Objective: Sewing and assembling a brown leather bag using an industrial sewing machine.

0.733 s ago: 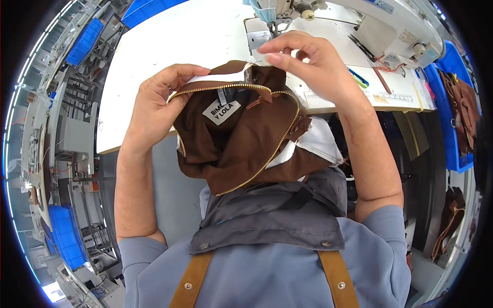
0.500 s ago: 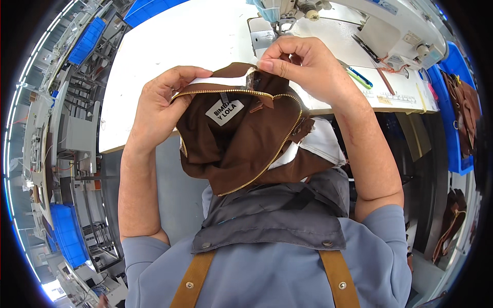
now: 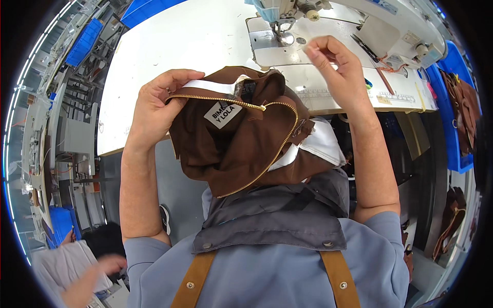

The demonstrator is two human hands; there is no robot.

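A brown fabric bag (image 3: 205,154) with a gold-toothed zipper lies open in my lap, at the table's front edge. Inside it shows a white label (image 3: 223,113), and a white strip (image 3: 218,88) runs along its far rim. My left hand (image 3: 159,105) pinches the zipper edge at the bag's left corner, thumb inside and fingers behind. Off the bag, above the table to the right, is my right hand (image 3: 339,72). Its thumb and forefinger are brought together and slightly blurred; anything between the tips is too small to make out.
A sewing machine (image 3: 400,31) stands on the white table (image 3: 169,43), its needle area (image 3: 282,37) beyond my hands. Dark tweezers (image 3: 364,47) lie by it. A blue bin (image 3: 462,159) with brown pieces hangs at right. Another person's hand (image 3: 105,264) shows at lower left.
My right hand has let go of the bag's far edge and moved up and right. The left hand keeps its hold, shifted slightly left. Another person has come into view at lower left.
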